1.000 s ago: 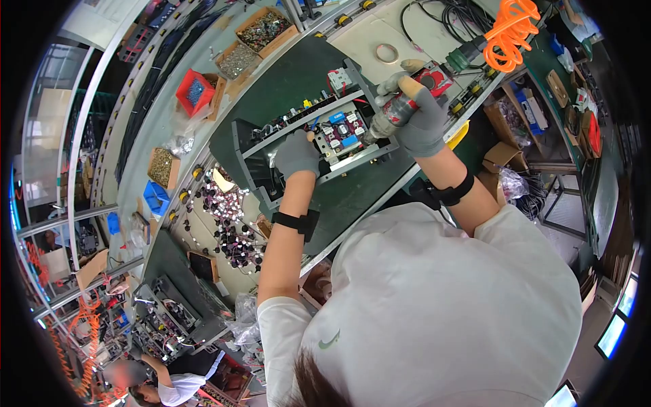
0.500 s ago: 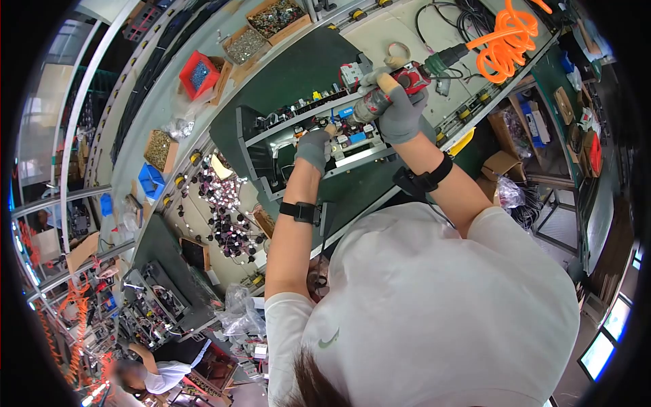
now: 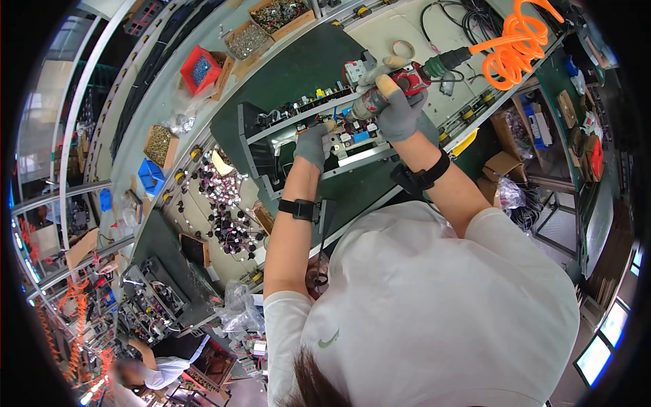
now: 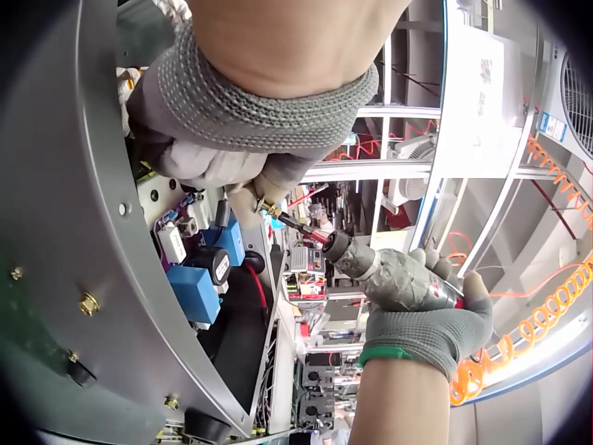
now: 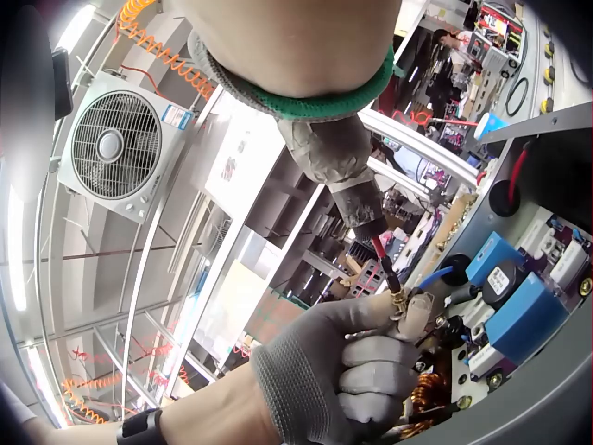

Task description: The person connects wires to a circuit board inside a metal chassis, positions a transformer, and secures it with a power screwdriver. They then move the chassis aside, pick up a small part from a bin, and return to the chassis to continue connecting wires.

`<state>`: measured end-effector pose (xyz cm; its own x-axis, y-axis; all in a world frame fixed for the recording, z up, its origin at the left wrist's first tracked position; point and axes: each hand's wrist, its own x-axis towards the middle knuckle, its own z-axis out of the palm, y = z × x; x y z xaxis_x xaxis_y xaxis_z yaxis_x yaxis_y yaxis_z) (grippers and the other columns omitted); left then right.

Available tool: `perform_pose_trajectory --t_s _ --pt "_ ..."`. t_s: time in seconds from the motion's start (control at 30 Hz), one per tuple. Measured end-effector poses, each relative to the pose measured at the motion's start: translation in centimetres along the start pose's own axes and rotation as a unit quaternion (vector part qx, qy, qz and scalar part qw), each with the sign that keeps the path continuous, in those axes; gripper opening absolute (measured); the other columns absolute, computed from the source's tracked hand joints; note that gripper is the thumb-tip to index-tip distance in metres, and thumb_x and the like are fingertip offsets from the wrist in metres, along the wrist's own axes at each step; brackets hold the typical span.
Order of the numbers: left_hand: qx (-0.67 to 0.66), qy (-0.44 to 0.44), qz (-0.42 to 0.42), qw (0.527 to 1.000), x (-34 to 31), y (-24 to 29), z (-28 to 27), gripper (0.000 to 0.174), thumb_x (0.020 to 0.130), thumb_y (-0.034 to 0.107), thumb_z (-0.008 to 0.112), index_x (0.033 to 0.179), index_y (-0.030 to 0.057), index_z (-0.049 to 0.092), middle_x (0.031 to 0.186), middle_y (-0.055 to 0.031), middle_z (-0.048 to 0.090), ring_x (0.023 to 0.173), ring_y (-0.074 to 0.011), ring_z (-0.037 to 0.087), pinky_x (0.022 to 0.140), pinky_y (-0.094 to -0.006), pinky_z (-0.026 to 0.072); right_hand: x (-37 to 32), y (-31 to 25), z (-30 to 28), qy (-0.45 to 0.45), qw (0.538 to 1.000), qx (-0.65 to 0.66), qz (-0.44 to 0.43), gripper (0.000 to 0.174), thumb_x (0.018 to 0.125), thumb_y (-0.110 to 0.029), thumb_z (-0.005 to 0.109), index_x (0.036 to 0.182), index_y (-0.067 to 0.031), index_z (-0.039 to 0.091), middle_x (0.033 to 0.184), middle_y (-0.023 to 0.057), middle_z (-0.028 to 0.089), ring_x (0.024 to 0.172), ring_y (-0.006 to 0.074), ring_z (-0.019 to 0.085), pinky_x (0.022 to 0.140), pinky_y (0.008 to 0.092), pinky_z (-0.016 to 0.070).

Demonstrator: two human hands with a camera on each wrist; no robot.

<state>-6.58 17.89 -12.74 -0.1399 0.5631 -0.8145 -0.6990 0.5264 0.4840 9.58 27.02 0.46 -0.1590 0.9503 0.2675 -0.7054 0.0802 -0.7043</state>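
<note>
At the left, the gloved left hand (image 3: 312, 144) reaches over the open metal case (image 4: 102, 167), thumb and forefinger pinching what looks like a small brass-coloured screw (image 5: 399, 298) at the tip of the drill bit (image 5: 383, 255). If that pinch slackens or the bit wobbles, the screw could drop among the blue blocks (image 4: 193, 295) and wires below and be hard to find. Should the drill (image 3: 368, 106) spin early, the bit might snag the glove's fingertips, so close are they. Further right, the right hand (image 3: 399, 117) grips the drill, fingers wrapped round its body; a tug from the orange hose (image 3: 507, 41) behind it could pull the bit off line.
</note>
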Motion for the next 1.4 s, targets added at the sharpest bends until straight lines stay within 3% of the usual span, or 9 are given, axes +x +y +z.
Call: perform_pose_trajectory --t_s 0.53,0.57,0.63,0.67,0.83,0.9,1.07,1.13,1.4 --pt "-0.072 -0.051 0.034 0.995 -2.1 0.2 2.2 0.009 0.088 0.018 0.048 0.089 0.0141 0.056 0.048 0.0104 0.025 0.036 -0.0037 0.019 0.034 -0.0197 0.0115 -0.7 0.2 -0.1 -0.016 1.0 0.007 0.005 0.024 0.076 0.0 0.06 0.099 0.0001 0.052 0.082 0.0091 0.06 0.075 0.0178 0.06 0.071 0.0331 0.0506" --pt "0.106 -0.006 0.209 0.972 -1.1 -0.4 1.6 0.012 0.087 0.018 0.048 0.091 0.0123 0.057 0.054 0.0032 0.037 0.043 -0.011 0.033 0.04 -0.0252 0.0224 -0.7 0.2 -0.1 -0.015 1.0 0.008 0.003 0.024 0.076 0.0 0.06 0.099 0.0001 0.052 0.082 0.0091 0.06 0.075 0.0178 0.06 0.071 0.0331 0.0506" --pt "0.429 0.084 0.507 0.743 -1.9 -0.2 2.2 0.018 0.086 0.019 0.049 0.095 0.0088 0.06 0.066 -0.0111 0.06 0.059 -0.0256 0.059 0.05 -0.0361 0.0444 -0.9 0.4 -0.2 -0.02 0.999 -0.011 0.034 0.025 0.075 0.001 0.061 0.099 -0.0002 0.052 0.082 0.0087 0.06 0.074 0.0173 0.06 0.07 0.0322 0.05" --pt "0.594 0.159 0.386 0.688 -4.1 0.7 3.2 0.021 0.084 0.019 0.05 0.101 0.0123 0.059 0.08 -0.0146 0.064 0.081 -0.0343 0.061 0.07 -0.0419 0.0477 -0.8 0.6 -0.5 -0.027 0.999 -0.029 0.038 0.028 0.075 0.001 0.061 0.101 0.0001 0.052 0.082 0.0086 0.06 0.073 0.0166 0.059 0.07 0.0312 0.0492" --pt "0.7 0.069 0.463 0.54 -6.9 3.8 5.0 0.028 0.082 0.017 0.049 0.108 0.0182 0.058 0.083 -0.0112 0.064 0.08 -0.0321 0.062 0.067 -0.0417 0.0491 -0.7 0.5 -0.9 -0.086 0.991 -0.083 0.057 0.029 0.075 0.0 0.058 0.103 -0.0002 0.051 0.083 0.0114 0.059 0.076 0.0212 0.061 0.069 0.0349 0.0506" --pt "0.864 -0.001 0.319 0.391 -7.1 5.2 5.7 0.03 0.082 0.013 0.05 0.109 0.0195 0.059 0.086 -0.01 0.064 0.081 -0.0295 0.063 0.066 -0.0407 0.0496 -0.6 0.3 -0.6 -0.11 0.989 -0.072 0.07 0.029 0.075 0.002 0.058 0.104 -0.0002 0.051 0.083 0.0113 0.059 0.076 0.0211 0.061 0.069 0.0347 0.0504" --pt "0.863 0.0 0.355 0.36 -6.1 5.8 4.8 0.026 0.078 0.014 0.052 0.102 0.0188 0.061 0.079 -0.009 0.063 0.077 -0.028 0.063 0.062 -0.0409 0.0499 -0.9 1.4 -1.2 -0.166 0.978 -0.106 0.071 0.035 0.076 0.007 0.056 0.109 -0.0025 0.049 0.083 0.0115 0.058 0.071 0.0169 0.058 0.061 0.031 0.0493" --pt "0.874 0.001 0.359 0.328 -6.1 5.6 4.6 0.036 0.081 0.014 0.052 0.116 0.023 0.058 0.081 -0.008 0.065 0.08 -0.0259 0.065 0.064 -0.0389 0.0512 -1.0 2.1 -1.6 -0.203 0.971 -0.109 0.067 0.038 0.077 0.008 0.056 0.112 -0.004 0.047 0.084 0.0116 0.057 0.066 0.0133 0.056 0.053 0.0265 0.0468" --pt "0.872 -0.007 0.363 0.328 -6.2 5.7 4.0 0.038 0.081 0.013 0.054 0.118 0.0218 0.057 0.077 -0.0078 0.064 0.073 -0.0253 0.065 0.061 -0.0377 0.0509 -1.3 2.9 -1.3 -0.155 0.976 -0.106 0.112 0.038 0.072 0.007 0.066 0.107 -0.0002 0.054 0.086 0.0055 0.06 0.077 0.0113 0.06 0.067 0.0266 0.0497"
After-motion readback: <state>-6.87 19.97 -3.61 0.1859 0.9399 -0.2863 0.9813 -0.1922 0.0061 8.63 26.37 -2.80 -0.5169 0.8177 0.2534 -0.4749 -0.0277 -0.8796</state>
